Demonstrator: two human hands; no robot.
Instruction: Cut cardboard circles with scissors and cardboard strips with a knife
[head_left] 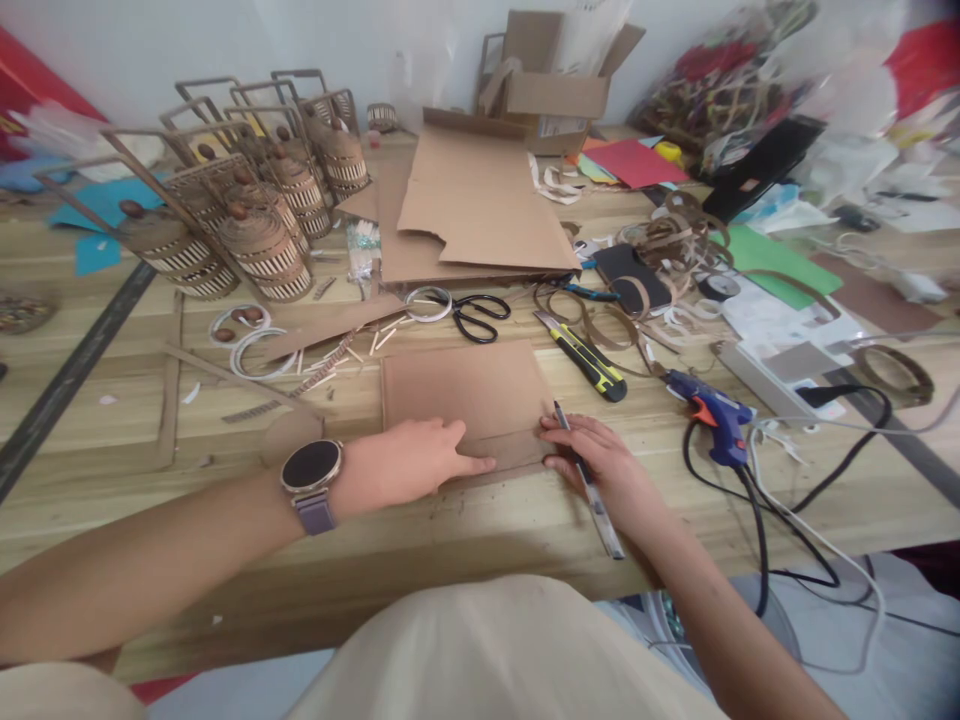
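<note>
A rectangular piece of cardboard (465, 385) lies flat on the wooden table in front of me. Along its near edge runs a narrower cardboard strip (514, 447). My left hand (409, 462), with a watch on the wrist, rests on the near left part with thumb and forefinger apart, nothing held. At the right edge of the cardboard is my right hand (592, 465), its fingertips touching the edge. A pen (598, 505) is held in that hand, its tip pointing away from me.
Scissors (480, 318) and a yellow-black cutter (585, 358) lie beyond the cardboard. At right is a blue glue gun (712, 415) with cables. Striped woven lantern-like crafts (262, 255) stand at back left; larger cardboard sheets (487, 200) lie at the back.
</note>
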